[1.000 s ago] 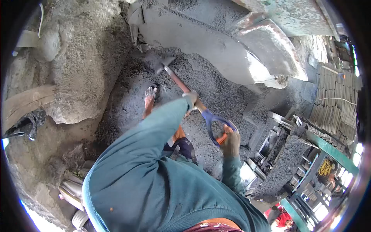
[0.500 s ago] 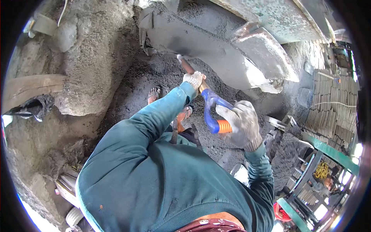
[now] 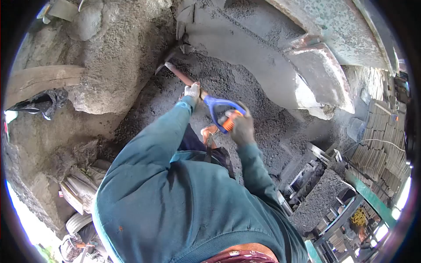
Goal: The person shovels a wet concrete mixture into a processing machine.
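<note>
Gripping the shovel (image 3: 206, 98), the left hand (image 3: 192, 90) clasps its shaft, the right hand (image 3: 240, 127) its orange-and-blue handle, blade in dark gravel (image 3: 228, 83).

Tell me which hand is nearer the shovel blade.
Left. The left hand grips the shaft close behind the shovel blade; the right hand holds the orange grip at the far end.

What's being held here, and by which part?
A shovel, in both hands. The left hand grips the shaft just below the blue handle loop; the right hand grips the loop's orange crossbar.
</note>
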